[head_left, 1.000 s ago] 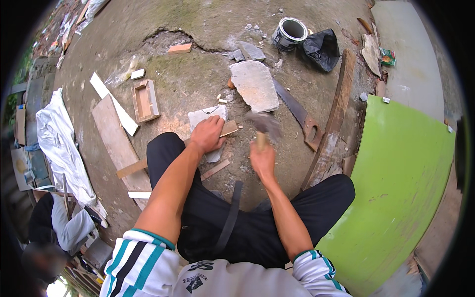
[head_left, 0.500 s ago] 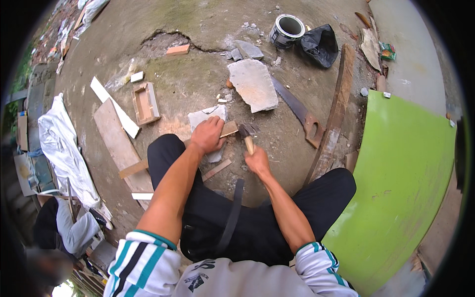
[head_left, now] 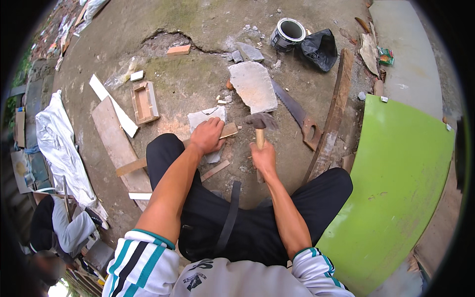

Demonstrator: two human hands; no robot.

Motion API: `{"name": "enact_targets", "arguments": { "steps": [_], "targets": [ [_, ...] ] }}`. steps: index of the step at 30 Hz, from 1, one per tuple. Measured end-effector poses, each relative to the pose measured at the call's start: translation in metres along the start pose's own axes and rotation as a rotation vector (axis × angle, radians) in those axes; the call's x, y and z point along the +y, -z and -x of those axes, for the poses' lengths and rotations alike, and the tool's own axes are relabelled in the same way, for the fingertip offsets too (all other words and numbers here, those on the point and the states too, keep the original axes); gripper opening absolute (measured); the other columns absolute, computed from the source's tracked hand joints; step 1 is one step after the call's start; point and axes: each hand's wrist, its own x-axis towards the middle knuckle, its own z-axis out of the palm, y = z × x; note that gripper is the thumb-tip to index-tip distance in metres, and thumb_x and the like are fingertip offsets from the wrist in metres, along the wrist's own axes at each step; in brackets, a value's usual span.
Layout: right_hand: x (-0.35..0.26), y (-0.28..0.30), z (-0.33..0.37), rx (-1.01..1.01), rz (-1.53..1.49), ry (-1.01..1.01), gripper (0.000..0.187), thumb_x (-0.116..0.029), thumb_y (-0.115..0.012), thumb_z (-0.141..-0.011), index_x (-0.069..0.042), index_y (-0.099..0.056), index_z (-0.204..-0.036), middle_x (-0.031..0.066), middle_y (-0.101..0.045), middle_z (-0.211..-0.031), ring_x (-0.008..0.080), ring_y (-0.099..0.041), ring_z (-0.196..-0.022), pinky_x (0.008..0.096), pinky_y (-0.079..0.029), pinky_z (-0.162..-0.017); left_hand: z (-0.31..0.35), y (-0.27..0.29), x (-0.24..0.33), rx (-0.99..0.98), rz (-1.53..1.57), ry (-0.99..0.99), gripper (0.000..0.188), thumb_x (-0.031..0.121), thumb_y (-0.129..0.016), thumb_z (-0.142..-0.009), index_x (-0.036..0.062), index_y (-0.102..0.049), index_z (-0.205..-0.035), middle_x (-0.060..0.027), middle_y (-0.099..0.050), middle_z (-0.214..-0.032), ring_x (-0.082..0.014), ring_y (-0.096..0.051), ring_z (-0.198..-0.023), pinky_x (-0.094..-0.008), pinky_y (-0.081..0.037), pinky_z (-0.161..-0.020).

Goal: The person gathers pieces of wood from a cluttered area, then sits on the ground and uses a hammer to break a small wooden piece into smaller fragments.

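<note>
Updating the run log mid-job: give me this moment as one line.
left hand: holding wooden strip over stone slab | right hand: gripping hammer, head apart from strip | handsaw: lying right of hammer

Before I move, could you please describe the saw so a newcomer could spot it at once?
From the big green board, go left to the long brown plank. The saw lies between that plank and the pale slab; unlike both, it has a toothed blade.

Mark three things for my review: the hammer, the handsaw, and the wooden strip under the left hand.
Hammer (head_left: 260,137): head view, on its pale wooden handle.
Handsaw (head_left: 292,104): head view, on its blade.
Wooden strip (head_left: 229,130): head view, near its right end.
</note>
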Motion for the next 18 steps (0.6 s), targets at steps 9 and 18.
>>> {"name": "enact_targets", "arguments": {
  "steps": [9,18],
  "targets": [
    [-0.015,-0.003,0.011,-0.043,-0.057,-0.044,0.022,-0.02,-0.064,-0.087,0.002,-0.059,-0.085,0.0142,-0.062,-0.066,0.0263,-0.065,-0.063,0.0395,-0.048,-0.06,-0.001,0.0,0.0,-0.013,-0.025,0.013,0.045,0.028,-0.074,-0.076,0.0034,-0.051,-0.106,-0.0126,-0.055,-0.107,-0.0289,-0.057,-0.107,-0.0394,-0.051,-0.087],
    [-0.01,0.0,0.003,0.346,-0.187,0.454,0.022,-0.018,-0.064,-0.091,-0.003,-0.054,-0.079,0.0045,-0.052,-0.054,0.0141,-0.051,-0.041,0.0339,-0.04,-0.04,0.0,0.0,0.002,0.01,-0.024,-0.007,0.043,0.026,-0.072,-0.077,0.0021,-0.05,-0.105,-0.0141,-0.054,-0.104,-0.0317,-0.057,-0.104,-0.0408,-0.05,-0.086]
  ]
}}
